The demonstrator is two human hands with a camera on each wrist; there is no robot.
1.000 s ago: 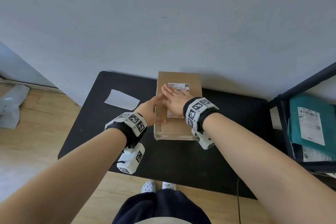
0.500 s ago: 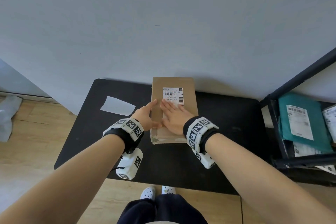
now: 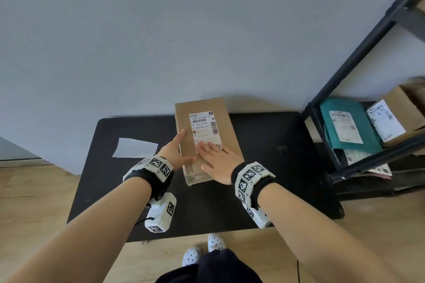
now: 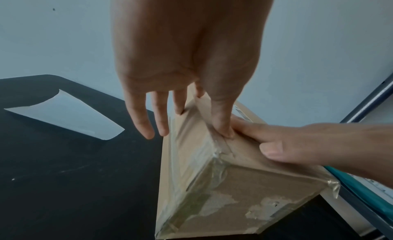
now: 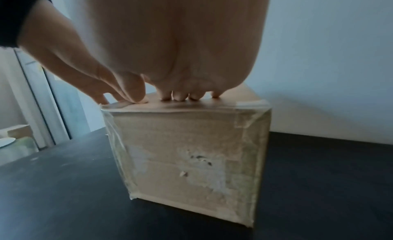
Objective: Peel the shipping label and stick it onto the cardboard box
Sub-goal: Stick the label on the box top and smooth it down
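Note:
A brown cardboard box [image 3: 230, 142] lies on the black table [image 3: 276, 167], its taped end [image 4: 234, 184] towards me. The white shipping label [image 3: 203, 127] is stuck flat on its top face. My right hand [image 3: 217, 157] lies flat on the box top, fingers straight, fingertips [image 5: 180, 96] pressing the label's near edge. My left hand [image 3: 178, 150] rests against the box's left side with straight fingers [image 4: 149, 126], and its thumb [image 4: 221, 122] presses on the top edge. The left hand [image 5: 85, 67] also shows in the right wrist view, beside the box [image 5: 191, 159].
The bare white backing sheet [image 3: 135, 148] lies on the table left of the box. A black shelf frame [image 3: 345, 163] stands at the right and holds a teal mailer [image 3: 363, 135] and a labelled carton [image 3: 400, 108]. A grey wall runs behind the table.
My right hand has slid down the label towards me, uncovering most of it. The left hand has stayed at the box's left side. The box has turned slightly.

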